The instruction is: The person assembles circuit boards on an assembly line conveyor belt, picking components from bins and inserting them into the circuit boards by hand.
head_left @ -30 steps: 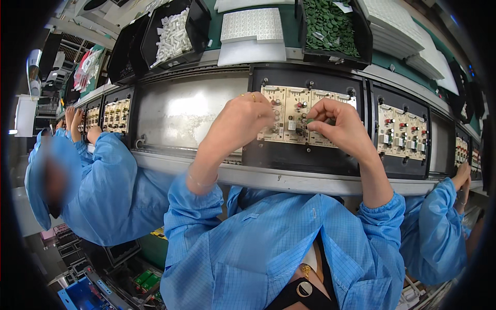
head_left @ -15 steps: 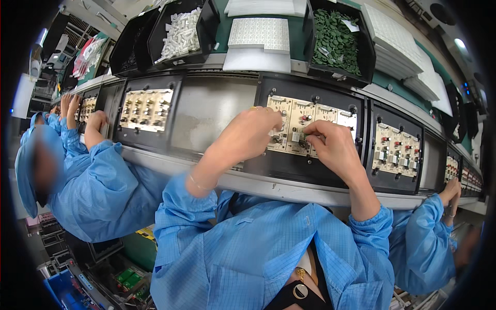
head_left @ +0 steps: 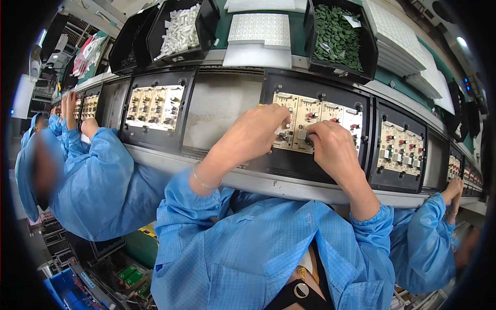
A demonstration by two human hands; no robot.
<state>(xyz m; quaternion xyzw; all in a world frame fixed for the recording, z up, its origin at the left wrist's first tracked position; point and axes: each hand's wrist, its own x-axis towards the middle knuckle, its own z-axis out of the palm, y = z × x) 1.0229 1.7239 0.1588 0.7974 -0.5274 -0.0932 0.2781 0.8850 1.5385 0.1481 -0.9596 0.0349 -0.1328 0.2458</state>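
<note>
A pale circuit board panel [head_left: 318,111] sits in a black carrier frame [head_left: 289,164] in front of me, with capacitors, small red parts and white blocks standing on it. My left hand [head_left: 258,126] reaches over the panel's left end, fingers curled together; whatever they pinch is hidden. My right hand [head_left: 335,147] is at the panel's near middle edge, thumb and fingertips closed on a small dark part I cannot make out. Beside those fingertips stands a white block component [head_left: 301,135].
Behind the line stand a black bin of green disc parts [head_left: 338,39], a bin of white parts [head_left: 180,32] and a white foam tray [head_left: 259,30]. More loaded carriers flank mine, left [head_left: 154,107] and right [head_left: 400,144]. Co-workers in blue sit on both sides.
The carriers have shifted slightly to the right along the line. Both hands have moved a little right with the panel, and my right fingers are more tightly closed.
</note>
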